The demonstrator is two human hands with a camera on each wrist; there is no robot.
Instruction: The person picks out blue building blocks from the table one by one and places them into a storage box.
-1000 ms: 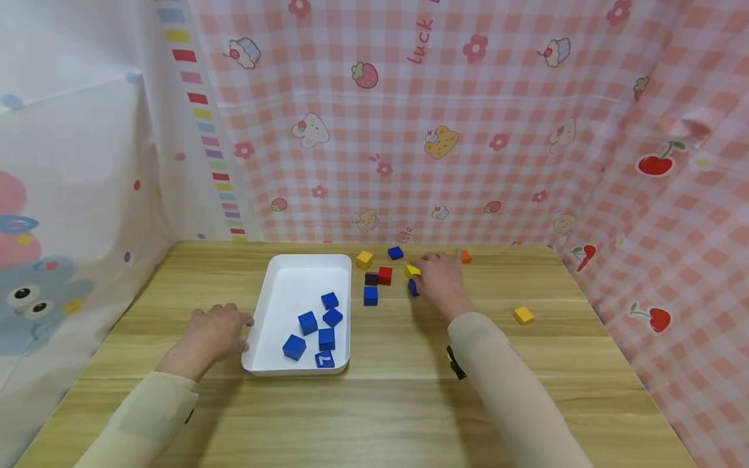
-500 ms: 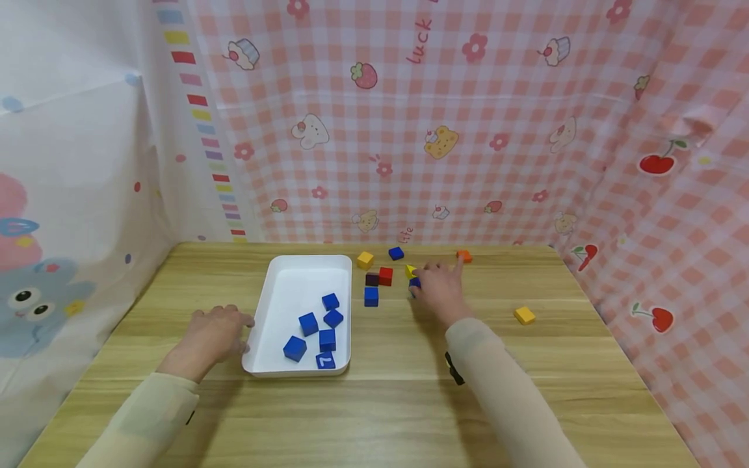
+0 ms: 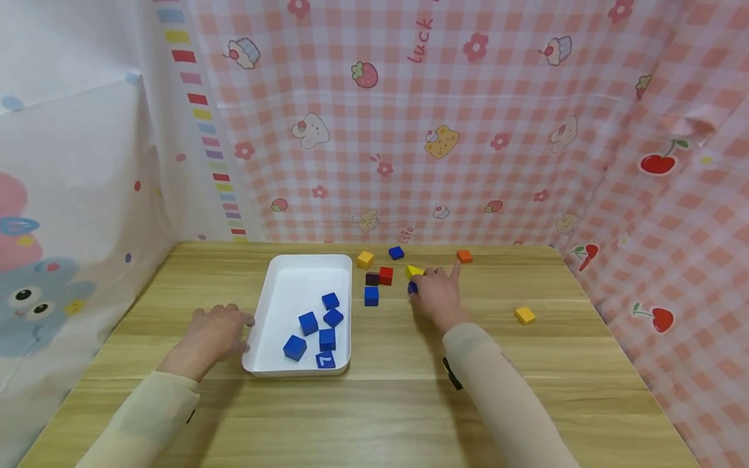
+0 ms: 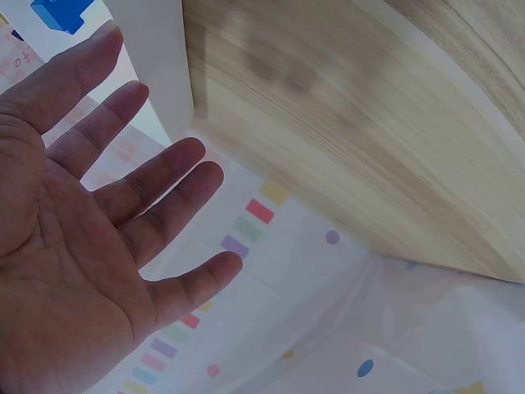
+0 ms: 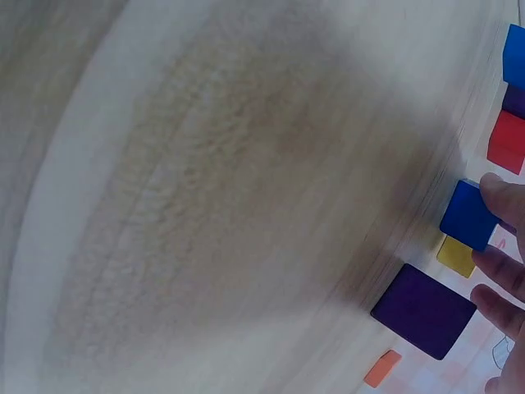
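Observation:
My left hand [image 3: 213, 335] rests at the left rim of a white tray [image 3: 292, 276], its fingers extended and holding nothing in the left wrist view. Several blue blocks [image 3: 295, 348] lie inside the tray. Farther right, my right hand [image 3: 439, 298] pinches a blue block [image 5: 469, 215] between thumb and finger; the head view shows only a sliver of it. Just behind that block lies a yellow block [image 3: 413, 270], partly covered by the hand. A dark purple block [image 5: 423, 312] sits beside the fingers in the right wrist view, hidden from the head view.
Left of the right hand stand a red block [image 3: 386, 275], a dark block [image 3: 372, 279], a blue cube [image 3: 371, 296] and a yellow-orange cube [image 3: 365, 260]. A flat blue block [image 3: 396, 253], an orange piece [image 3: 465, 256] and a yellow-orange tile [image 3: 525, 316] lie around. Patterned cloth [image 3: 515, 182] hangs behind.
My right hand has shifted slightly at the yellow and blue blocks, uncovering the orange piece. The left hand and tray stay put.

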